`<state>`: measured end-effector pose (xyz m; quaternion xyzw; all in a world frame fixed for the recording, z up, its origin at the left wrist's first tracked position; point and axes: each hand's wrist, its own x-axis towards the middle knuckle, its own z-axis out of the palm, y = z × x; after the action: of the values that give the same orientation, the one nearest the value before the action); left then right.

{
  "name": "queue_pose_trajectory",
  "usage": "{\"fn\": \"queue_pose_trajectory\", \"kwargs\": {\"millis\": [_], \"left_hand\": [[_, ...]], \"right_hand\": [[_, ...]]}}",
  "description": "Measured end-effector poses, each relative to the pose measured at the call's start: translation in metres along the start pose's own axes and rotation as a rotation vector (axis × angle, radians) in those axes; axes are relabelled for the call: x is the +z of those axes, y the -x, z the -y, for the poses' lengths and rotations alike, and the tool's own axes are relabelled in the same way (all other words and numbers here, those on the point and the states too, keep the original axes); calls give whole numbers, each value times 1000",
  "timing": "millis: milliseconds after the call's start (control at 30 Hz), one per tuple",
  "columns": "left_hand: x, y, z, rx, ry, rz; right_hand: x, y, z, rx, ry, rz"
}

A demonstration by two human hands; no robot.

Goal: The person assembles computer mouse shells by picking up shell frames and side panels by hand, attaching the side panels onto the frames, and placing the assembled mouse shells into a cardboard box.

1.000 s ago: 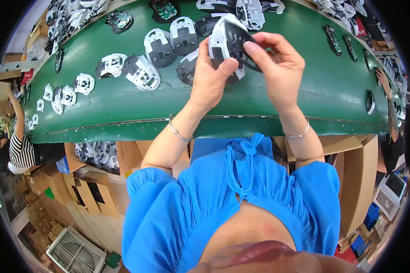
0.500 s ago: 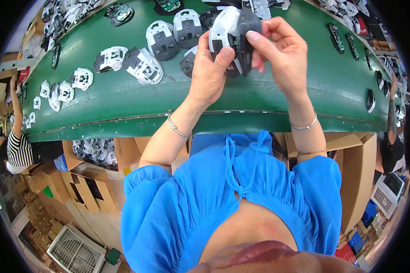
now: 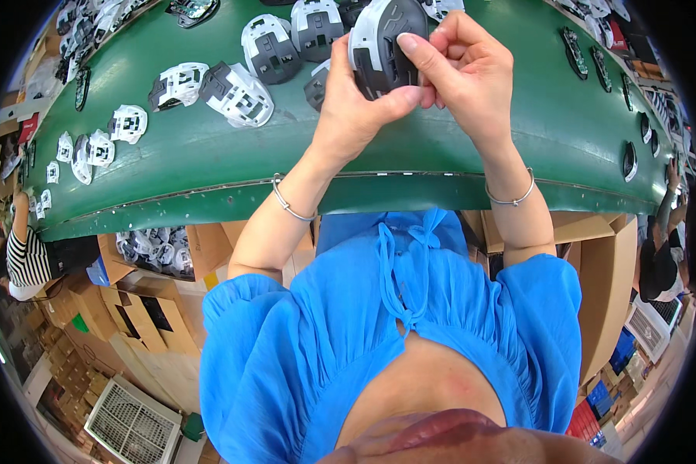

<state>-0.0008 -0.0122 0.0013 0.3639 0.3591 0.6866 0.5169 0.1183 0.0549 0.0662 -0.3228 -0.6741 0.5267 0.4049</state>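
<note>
above green surface (image 3: 286, 147), black-and-white shell (image 3: 390, 50)

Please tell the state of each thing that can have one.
Held shell, black part over white part; seating unclear
Left grip, closed on held shell
Right grip, closed on held shell
Loose shells, spread out, some touching
Left cardboard box, open, holding pale parts
Right cardboard box, open
Neck ribbon, tied

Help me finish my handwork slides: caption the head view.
Left hand holding a black-and-white shell, right hand touching its edge, above a green surface where similar shells lie.
</note>
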Motion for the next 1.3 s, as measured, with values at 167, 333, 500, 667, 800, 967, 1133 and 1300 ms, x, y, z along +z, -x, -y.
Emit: {"fn": "queue_pose_trajectory", "kwargs": {"millis": [167,333,500,667,800,967,1133,1300], "left_hand": [[-1,2,-3,54,-14,-21],[1,4,-3,-93,19,85],[-1,-1,-9,-164,102,150],[-6,-1,-13,-211,258,144],[-10,0,-20,-212,130,203],[-11,6,-19,-118,-50,-15],[-17,3,-21,13,-357,70],[-11,8,-34,97,-644,220]], "right_hand": [[-9,1,3,74,-21,145],[-15,0,2,243,19,147],[1,-5,11,234,-121,17],[7,-5,13,282,-152,49],[12,2,15,270,-166,47],[0,8,1,313,-191,113],[29,5,35,121,-20,-125],[-30,11,22,79,-83,333]]}}
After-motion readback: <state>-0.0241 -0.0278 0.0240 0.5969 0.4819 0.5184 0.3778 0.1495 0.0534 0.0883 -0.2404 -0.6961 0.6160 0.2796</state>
